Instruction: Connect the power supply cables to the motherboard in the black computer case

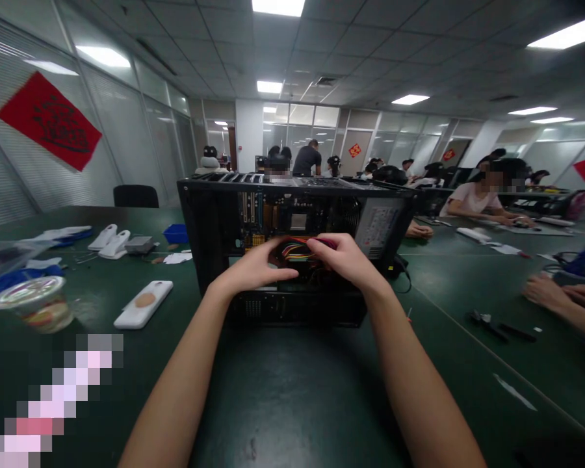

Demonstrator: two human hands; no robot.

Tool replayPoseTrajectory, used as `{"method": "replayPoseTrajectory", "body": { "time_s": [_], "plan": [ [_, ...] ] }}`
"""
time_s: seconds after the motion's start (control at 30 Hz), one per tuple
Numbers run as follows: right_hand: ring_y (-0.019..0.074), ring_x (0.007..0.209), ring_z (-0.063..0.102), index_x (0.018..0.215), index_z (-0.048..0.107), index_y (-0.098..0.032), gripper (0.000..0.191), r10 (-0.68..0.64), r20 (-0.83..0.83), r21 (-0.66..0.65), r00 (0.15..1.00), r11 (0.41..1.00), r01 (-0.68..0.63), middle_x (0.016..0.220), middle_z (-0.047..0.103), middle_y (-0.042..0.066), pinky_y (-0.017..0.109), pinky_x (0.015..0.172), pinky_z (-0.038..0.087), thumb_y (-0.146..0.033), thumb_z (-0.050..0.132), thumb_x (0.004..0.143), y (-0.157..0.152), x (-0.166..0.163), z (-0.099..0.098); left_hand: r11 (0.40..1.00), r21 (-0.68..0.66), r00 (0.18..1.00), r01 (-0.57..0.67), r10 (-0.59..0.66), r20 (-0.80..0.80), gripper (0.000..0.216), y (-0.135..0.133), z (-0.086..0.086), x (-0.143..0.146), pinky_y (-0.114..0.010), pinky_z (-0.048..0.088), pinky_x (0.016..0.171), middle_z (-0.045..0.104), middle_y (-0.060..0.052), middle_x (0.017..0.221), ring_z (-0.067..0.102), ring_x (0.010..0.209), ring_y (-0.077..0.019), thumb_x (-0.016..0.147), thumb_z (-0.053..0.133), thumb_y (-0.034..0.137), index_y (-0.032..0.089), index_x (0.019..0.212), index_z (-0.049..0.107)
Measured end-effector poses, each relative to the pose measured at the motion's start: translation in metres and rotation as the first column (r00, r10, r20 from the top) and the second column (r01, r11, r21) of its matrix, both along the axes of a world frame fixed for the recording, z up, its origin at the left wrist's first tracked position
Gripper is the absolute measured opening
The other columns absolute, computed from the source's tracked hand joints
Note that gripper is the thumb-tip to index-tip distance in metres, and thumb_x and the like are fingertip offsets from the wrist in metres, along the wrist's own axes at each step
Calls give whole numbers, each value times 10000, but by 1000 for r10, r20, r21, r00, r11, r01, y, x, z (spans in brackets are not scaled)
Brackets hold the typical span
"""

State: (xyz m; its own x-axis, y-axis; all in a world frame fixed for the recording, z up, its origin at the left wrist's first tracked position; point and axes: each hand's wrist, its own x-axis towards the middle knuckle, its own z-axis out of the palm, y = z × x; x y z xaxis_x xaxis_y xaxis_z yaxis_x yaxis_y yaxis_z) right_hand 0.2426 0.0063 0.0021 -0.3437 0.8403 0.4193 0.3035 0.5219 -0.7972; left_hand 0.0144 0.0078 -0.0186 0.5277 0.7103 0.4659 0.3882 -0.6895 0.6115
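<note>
A black computer case [302,312] stands on the table with its open side facing me, the motherboard [260,211] showing inside. In its opening is a bundle of power cables [299,248] with red, yellow, orange and black wires. My right hand [338,255] pinches the bundle from the right between thumb and fingers. My left hand [253,263] curves round its left end, the thumb stretched out below; its fingertips are hidden behind the wires. The silver power supply [377,227] sits at the upper right of the case.
On the green table [292,390], a lidded cup [34,302], a white phone-like object [143,304] and a blue tray [175,234] lie left. At right are black tools [500,325] and another person's hands [548,292]. Several people sit farther back.
</note>
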Motion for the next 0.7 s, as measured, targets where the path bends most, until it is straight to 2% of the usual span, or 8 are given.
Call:
{"method": "replayPoseTrajectory", "body": {
  "time_s": [0.1, 0.23, 0.37, 0.47, 0.57, 0.7],
  "plan": [
    [99, 518, 452, 822, 658, -162, 467, 33, 16, -50, 999, 998, -32, 608, 536, -23, 228, 474, 344, -617, 564, 864, -5, 4, 6, 999, 36, 1000, -24, 23, 21, 619, 4, 9, 4, -376, 513, 983, 634, -99, 1328, 631, 1146, -255, 808, 737, 340, 179, 1375, 546],
    [115, 590, 539, 759, 619, -168, 433, 240, 210, -165, 948, 964, -208, 652, 582, -8, 232, 549, 407, -571, 546, 900, -5, 7, 5, 997, 77, 999, -28, 29, -13, 421, 15, 6, 1, -383, 484, 1027, 672, -84, 1271, 632, 1150, -245, 863, 646, 253, 174, 1276, 635],
    [131, 660, 571, 797, 669, -159, 436, 357, 364, -233, 860, 929, -286, 741, 664, 17, 243, 607, 413, -541, 509, 932, -2, 6, 1, 999, 53, 1000, -13, 14, -16, 477, 22, 2, -3, -396, 480, 1038, 669, -88, 1274, 622, 1170, -250, 805, 685, 198, 172, 1279, 634],
    [135, 666, 581, 824, 685, -161, 443, 324, 412, -197, 852, 944, -265, 750, 680, 19, 247, 618, 410, -536, 483, 948, -3, -1, -3, 1000, 11, 999, 3, -2, -32, 453, 18, 1, 1, -395, 517, 979, 704, -90, 1190, 650, 1102, -255, 784, 680, 156, 153, 1237, 658],
    [136, 673, 583, 849, 680, -163, 358, 252, 392, -123, 885, 968, -221, 762, 683, 18, 242, 611, 400, -481, 537, 927, -5, -9, -8, 1000, 2, 998, -19, 20, -54, 392, 12, 2, 7, -401, 522, 967, 715, -87, 1154, 655, 1078, -260, 791, 654, 128, 143, 1182, 686],
    [134, 680, 579, 844, 661, -157, 208, 131, 200, -76, 971, 990, -119, 786, 677, 21, 234, 597, 407, -321, 541, 890, -4, -17, -10, 999, 22, 999, -38, 37, 39, 584, 8, 7, 8, -378, 534, 949, 686, -114, 1220, 664, 1063, -234, 781, 688, 132, 139, 1353, 570]
  ]
}}
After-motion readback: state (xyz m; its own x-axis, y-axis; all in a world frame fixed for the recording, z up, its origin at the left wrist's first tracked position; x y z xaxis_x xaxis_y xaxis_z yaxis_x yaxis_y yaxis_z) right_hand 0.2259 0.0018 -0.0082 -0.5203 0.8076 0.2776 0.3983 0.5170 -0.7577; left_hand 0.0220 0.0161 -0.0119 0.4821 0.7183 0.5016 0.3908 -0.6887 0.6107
